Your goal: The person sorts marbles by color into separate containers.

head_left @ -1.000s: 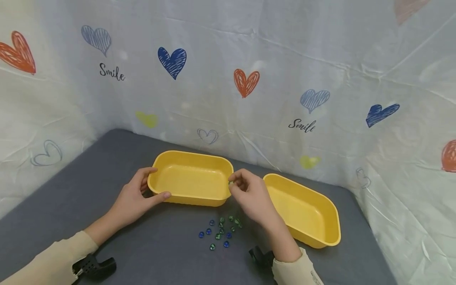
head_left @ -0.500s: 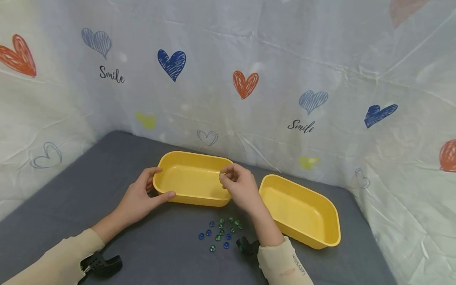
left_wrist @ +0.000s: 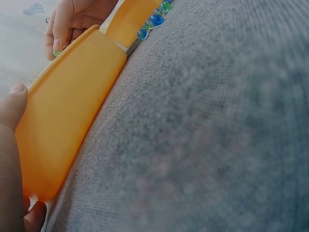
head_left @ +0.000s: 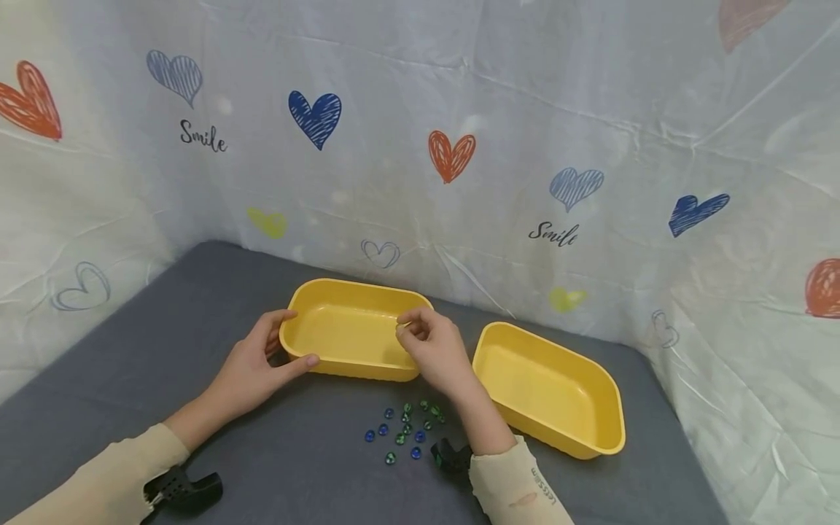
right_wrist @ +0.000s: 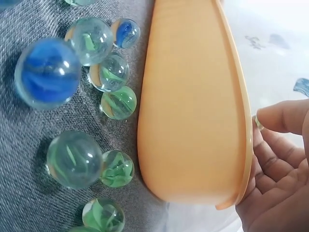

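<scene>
Right grip (head_left: 433,354): narrow, thumb and index finger pinching one small green-and-clear glass marble (left_wrist: 57,53); other fingers curled.
Pinched marble: at the right grip's fingertips, over the right end of an oblong yellow plastic tray with rounded corners (head_left: 357,369). Around rim height in the left wrist view; can't tell if it touches the tray.
Left grip (head_left: 252,368): holding that tray by its left end, thumb on the near long side, fingers round the end.
Held tray: between the two grips, upright, mouth up.
Second tray: another oblong yellow plastic tray (head_left: 554,390), right of the right grip, near the held one but apart, set at an angle.
Loose marbles: blue-swirled clear glass marbles (head_left: 416,453) and green-swirled clear glass marbles (head_left: 390,458), scattered cluster on the person's side of the right grip, slightly left of it. Some touch or nearly do.
Worktop: grey, cloth-covered worktop (head_left: 295,452), below both grips.
Sleeves: cream fabric sleeves (head_left: 521,485), behind the grips; lettering on the right one.
Backdrop: white sheet printed with coloured hearts and "Smile" (head_left: 394,197), beyond both grips.
</scene>
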Tool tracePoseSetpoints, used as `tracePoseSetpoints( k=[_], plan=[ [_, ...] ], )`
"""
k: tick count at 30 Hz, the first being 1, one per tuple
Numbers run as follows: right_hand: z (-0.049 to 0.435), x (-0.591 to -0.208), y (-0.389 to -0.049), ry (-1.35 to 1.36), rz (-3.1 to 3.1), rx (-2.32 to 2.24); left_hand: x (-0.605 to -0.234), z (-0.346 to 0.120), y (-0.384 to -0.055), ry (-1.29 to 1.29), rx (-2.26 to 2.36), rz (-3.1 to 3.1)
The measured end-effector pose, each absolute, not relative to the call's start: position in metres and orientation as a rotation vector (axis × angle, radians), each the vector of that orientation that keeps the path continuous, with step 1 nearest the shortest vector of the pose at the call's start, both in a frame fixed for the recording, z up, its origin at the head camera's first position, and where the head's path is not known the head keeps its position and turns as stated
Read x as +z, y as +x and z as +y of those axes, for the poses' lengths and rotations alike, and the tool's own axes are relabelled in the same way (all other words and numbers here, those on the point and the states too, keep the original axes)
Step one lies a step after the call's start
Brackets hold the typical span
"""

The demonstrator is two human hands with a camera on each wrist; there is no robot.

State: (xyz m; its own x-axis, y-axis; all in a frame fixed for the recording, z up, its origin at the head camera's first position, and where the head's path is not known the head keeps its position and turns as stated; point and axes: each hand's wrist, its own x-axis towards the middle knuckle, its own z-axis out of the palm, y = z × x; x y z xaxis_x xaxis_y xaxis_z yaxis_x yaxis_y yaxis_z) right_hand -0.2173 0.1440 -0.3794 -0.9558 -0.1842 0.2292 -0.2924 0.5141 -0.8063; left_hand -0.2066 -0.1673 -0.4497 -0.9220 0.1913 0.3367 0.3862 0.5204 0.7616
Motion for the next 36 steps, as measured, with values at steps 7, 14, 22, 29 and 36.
tracePoseSetpoints(
  k=[7, 14, 22, 29, 36],
  plan=[
    [0.145, -0.381, -0.216, 0.433, -2.653, 1.375, -0.45, -0.168, -0.206, -0.498, -1.36, -2.548],
    [0.145, -0.381, -0.216, 0.441, -2.663, 1.376, -0.451, -0.169, -0.208, -0.5, -1.352, -2.553],
    [0.147, -0.381, -0.216, 0.462, -2.663, 1.406, -0.451, -0.169, -0.208, -0.502, -1.348, -2.555],
    [0.151, -0.379, -0.216, 0.446, -2.623, 1.529, -0.448, -0.168, -0.207, -0.485, -1.356, -2.57],
    [0.147, -0.349, -0.194, 0.464, -2.624, 1.589, -0.446, -0.169, -0.206, -0.49, -1.364, -2.57]
  ],
)
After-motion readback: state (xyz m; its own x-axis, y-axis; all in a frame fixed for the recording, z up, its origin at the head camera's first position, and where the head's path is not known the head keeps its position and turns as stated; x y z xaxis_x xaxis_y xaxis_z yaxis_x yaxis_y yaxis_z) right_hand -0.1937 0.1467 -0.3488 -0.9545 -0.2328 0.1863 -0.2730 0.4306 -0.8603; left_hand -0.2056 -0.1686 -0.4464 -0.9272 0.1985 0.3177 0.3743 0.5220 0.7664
